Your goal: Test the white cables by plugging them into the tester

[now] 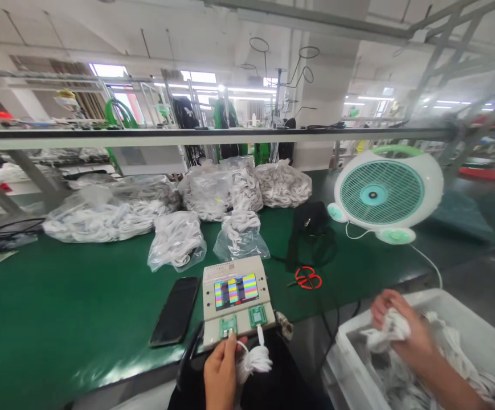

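Note:
My left hand (220, 371) holds a coiled white cable (253, 360) at the front edge of a beige tester box (235, 299). One plug sits at the box's left green socket and the other at its right green socket. The box's screen shows coloured bars. My right hand (399, 330) is down in a white plastic bin (478, 324) at my right, closed on a bundle of white cables (390, 331) from the pile inside.
A black phone (175, 310) lies left of the tester on the green table (59, 307). Red scissors (307, 278) and a black bag (311, 230) are behind it. Clear bags of white cables (179, 239) line the back. A green-and-white fan (381, 193) stands at right.

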Demonstrator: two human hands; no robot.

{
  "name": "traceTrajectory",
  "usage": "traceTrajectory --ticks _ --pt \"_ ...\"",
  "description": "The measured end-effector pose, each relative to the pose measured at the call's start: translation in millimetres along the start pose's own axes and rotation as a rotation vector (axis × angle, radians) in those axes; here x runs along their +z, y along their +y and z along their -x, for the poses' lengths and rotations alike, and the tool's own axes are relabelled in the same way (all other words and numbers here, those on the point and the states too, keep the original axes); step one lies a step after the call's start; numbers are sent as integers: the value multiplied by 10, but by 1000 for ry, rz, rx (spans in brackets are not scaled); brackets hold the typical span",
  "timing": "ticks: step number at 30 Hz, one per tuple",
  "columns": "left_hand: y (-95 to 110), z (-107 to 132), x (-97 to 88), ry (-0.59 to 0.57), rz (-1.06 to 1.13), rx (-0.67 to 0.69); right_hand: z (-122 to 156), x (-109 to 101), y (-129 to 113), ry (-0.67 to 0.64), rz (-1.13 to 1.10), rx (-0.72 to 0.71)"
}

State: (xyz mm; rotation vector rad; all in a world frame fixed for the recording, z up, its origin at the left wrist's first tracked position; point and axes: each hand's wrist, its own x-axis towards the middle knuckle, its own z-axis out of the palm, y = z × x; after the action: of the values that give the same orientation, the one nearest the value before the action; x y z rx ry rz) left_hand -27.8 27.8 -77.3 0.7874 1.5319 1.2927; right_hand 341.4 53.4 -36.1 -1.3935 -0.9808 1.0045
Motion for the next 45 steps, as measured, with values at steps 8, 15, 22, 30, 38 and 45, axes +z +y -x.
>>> traceTrajectory --ticks 8,15,22,30,38,45 --pt "4 -5 -30 -15 -27 1 482 1904 18 -730 72 313" --pt "-56 -15 -20 1 -64 22 730 2200 239 -527 -28 372" --pt "4 24 11 23 -15 -42 796 2010 106 -626 -36 158" --pt "-20 17 -31 11 -108 36 730 2086 231 -515 -8 62" --pt "-99 -22 -55 -13 -91 51 763 2157 378 -501 94 144" --pt "-57 -17 -42 -2 -78 38 665 2157 401 -523 134 69"
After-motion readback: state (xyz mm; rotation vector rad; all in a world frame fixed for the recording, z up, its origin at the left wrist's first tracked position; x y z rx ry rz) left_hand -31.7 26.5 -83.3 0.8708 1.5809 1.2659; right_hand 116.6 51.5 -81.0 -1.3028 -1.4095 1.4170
